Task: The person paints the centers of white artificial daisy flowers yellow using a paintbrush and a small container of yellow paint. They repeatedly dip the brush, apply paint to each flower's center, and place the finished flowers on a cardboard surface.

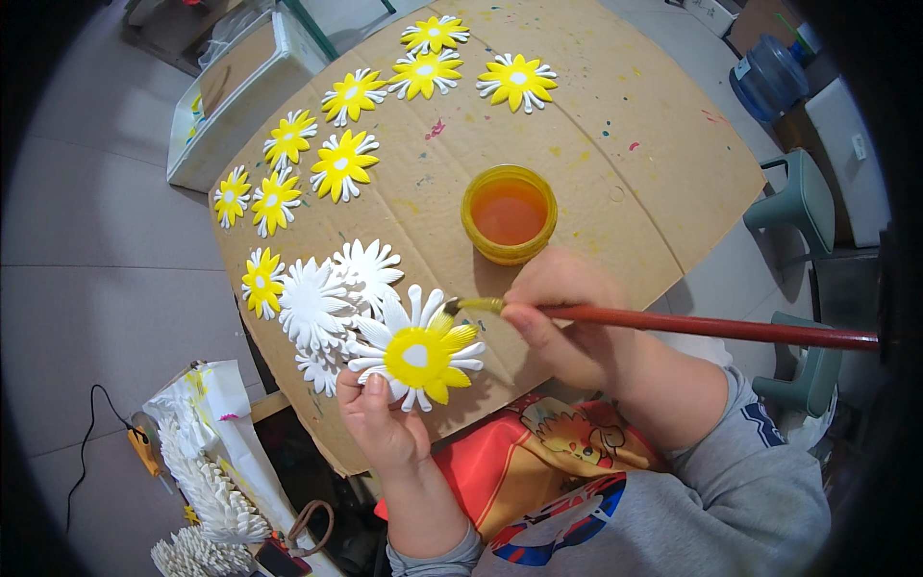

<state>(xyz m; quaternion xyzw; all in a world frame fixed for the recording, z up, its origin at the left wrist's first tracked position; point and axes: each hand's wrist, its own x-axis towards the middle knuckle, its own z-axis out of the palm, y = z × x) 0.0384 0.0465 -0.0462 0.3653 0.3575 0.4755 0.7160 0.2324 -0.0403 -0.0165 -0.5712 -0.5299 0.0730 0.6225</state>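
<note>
My left hand [386,418] pinches the lower edge of a partly yellow flower cutout [418,360]; its centre ring and right-hand petals are yellow, its other petals white. My right hand [570,317] grips a red-handled paintbrush [678,324], whose dark bristle tip touches an upper petal of that flower. Above my right hand stands an open jar [509,249] of orange liquid with yellow smears on its rim. A pile of plain white flower cutouts [310,303] lies just left of the held flower. Several yellow-and-white flowers [342,164] are spread along the left and far parts of the cardboard.
Paint-spotted cardboard [613,180] covers the tabletop. A white foam box [238,108] stands beyond its left edge. At lower left, a lined box [252,461] holds stacked white pieces, with an orange-handled tool [144,451] beside it. Green stools [800,205] and a water bottle [770,76] are at right.
</note>
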